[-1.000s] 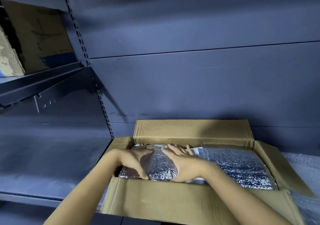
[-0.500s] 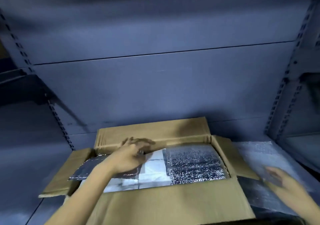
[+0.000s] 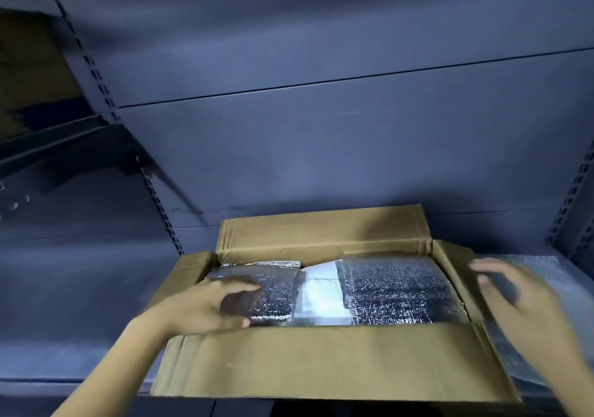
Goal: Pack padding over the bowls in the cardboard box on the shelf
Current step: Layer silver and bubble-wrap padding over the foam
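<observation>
Head view: mostly packed. Padding (image 3: 395,291) across box (image 3: 321,362), under left hand (image 3: 209,307) and between both; white gap (image 3: 321,294) beside left hand yet to cover, bowls unseen. Left hand flat, pressing; right hand (image 3: 514,297) spread, blurred, probably empty, over spare sheet (image 3: 546,275).

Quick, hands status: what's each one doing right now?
Left hand: open, resting on the left foil pad in the box.
Right hand: open, blurred, holding nothing, outside the box.

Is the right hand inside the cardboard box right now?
No, the right hand is outside the cardboard box, past its right flap, fingers spread above a silver sheet lying beside it.
</observation>
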Demonstrator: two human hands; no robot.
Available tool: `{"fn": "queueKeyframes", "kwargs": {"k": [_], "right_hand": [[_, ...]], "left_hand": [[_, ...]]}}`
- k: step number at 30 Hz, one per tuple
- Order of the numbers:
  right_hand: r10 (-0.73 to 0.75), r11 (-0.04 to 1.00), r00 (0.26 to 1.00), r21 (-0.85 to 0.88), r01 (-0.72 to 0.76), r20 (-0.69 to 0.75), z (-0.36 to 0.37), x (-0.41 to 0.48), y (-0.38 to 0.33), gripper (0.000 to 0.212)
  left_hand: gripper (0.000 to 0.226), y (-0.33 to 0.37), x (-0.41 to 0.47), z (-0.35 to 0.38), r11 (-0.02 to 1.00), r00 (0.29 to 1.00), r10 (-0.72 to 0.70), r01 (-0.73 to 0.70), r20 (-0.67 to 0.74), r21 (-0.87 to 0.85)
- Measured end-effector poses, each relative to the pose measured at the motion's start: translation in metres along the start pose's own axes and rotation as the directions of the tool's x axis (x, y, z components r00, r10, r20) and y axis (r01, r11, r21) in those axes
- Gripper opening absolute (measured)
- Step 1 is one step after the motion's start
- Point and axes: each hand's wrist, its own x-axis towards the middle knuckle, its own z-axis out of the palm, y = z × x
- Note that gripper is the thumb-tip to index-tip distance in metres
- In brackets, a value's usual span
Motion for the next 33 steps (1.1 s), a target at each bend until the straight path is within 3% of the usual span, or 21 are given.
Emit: {"fn": "queueKeyframes", "kwargs": {"k": [2, 5, 8, 11, 13, 17, 22, 25, 30, 33], "right_hand": [[-0.152, 0.983, 0.967, 0.132, 0.126, 0.205, 0.026, 0.007, -0.040, 0.016], [-0.321, 0.947, 0.780, 0.171, 0.271, 0.538, 0.074, 0.011, -0.092, 0.022], [-0.444, 0.875, 0.612, 0.170, 0.454, 0.654, 0.123, 0.021, -0.111, 0.031], [-0.407, 0.840, 0.530, 0.078, 0.536, 0.744, 0.155, 0.030, -0.106, 0.049], [-0.403, 0.806, 0.522, 0.021, 0.592, 0.752, 0.163, 0.035, -0.100, 0.052], [-0.462, 0.745, 0.565, -0.047, 0.666, 0.684, 0.163, 0.042, -0.090, 0.034], [-0.513, 0.681, 0.518, -0.043, 0.731, 0.685, 0.169, 0.040, -0.086, 0.037], [-0.558, 0.632, 0.521, -0.076, 0.771, 0.646, 0.173, 0.042, -0.086, 0.038], [-0.630, 0.463, 0.481, -0.203, 0.863, 0.610, 0.184, 0.042, -0.094, 0.021], [-0.630, 0.460, 0.505, -0.240, 0.855, 0.590, 0.188, 0.047, -0.098, 0.020]], "left_hand": [[0.076, 0.002, -0.002, -0.002, 1.000, 1.000, -0.007, 0.006, 0.006, 0.017], [0.063, 0.002, 0.001, -0.003, 0.990, 0.999, 0.007, -0.001, -0.041, 0.140], [0.066, 0.007, 0.003, -0.002, 0.982, 0.999, 0.004, 0.002, -0.032, 0.188], [0.077, 0.011, 0.006, -0.006, 0.981, 1.000, -0.015, 0.015, -0.004, 0.195], [0.090, 0.013, 0.010, -0.011, 0.978, 0.999, -0.030, 0.026, 0.017, 0.209], [0.114, 0.011, 0.025, -0.016, 0.922, 0.995, -0.074, 0.042, 0.067, 0.385], [0.105, 0.030, 0.028, -0.017, 0.852, 0.991, -0.057, -0.015, 0.121, 0.524], [0.092, 0.028, 0.026, -0.006, 0.889, 0.996, -0.010, -0.030, 0.086, 0.456], [0.095, 0.020, 0.019, -0.006, 0.957, 0.998, -0.020, 0.000, 0.066, 0.290], [0.087, 0.015, 0.022, -0.002, 0.958, 0.999, 0.010, -0.022, 0.045, 0.286]]}}
